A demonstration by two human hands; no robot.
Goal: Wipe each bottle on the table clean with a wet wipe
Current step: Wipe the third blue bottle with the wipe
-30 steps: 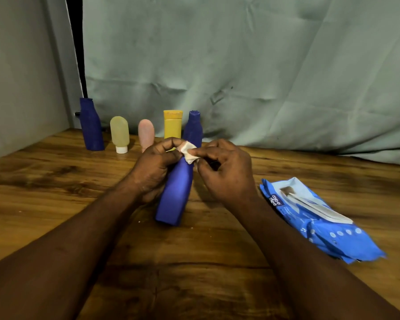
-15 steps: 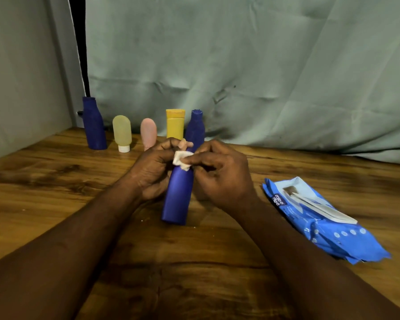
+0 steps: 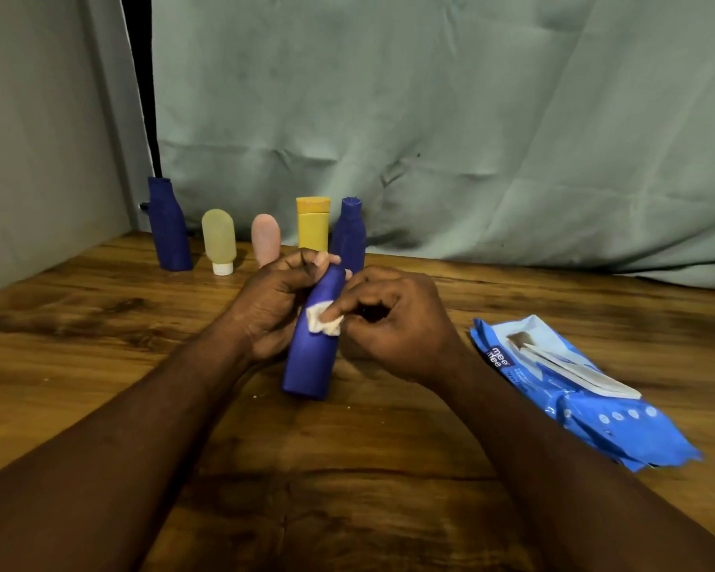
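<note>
A blue bottle (image 3: 311, 357) stands slightly tilted on the wooden table (image 3: 100, 357) in front of me. My left hand (image 3: 269, 307) grips its neck and upper body from the left. My right hand (image 3: 393, 324) pinches a small crumpled white wet wipe (image 3: 322, 322) against the bottle's front, about a third of the way down. Behind them, a row stands by the curtain: a dark blue bottle (image 3: 168, 225), a pale yellow-green tube (image 3: 219, 239), a pink tube (image 3: 266, 238), a yellow bottle (image 3: 313, 222) and another blue bottle (image 3: 349, 235).
A blue pack of wet wipes (image 3: 587, 398) lies flat on the table to the right of my right forearm, its flap lifted. A grey-green curtain (image 3: 430, 117) hangs behind the table, and a wall (image 3: 38, 138) closes the left side.
The wipe has slid down from the bottle's top to its upper body, my right hand moving with it. The bottle stands more upright than a second ago.
</note>
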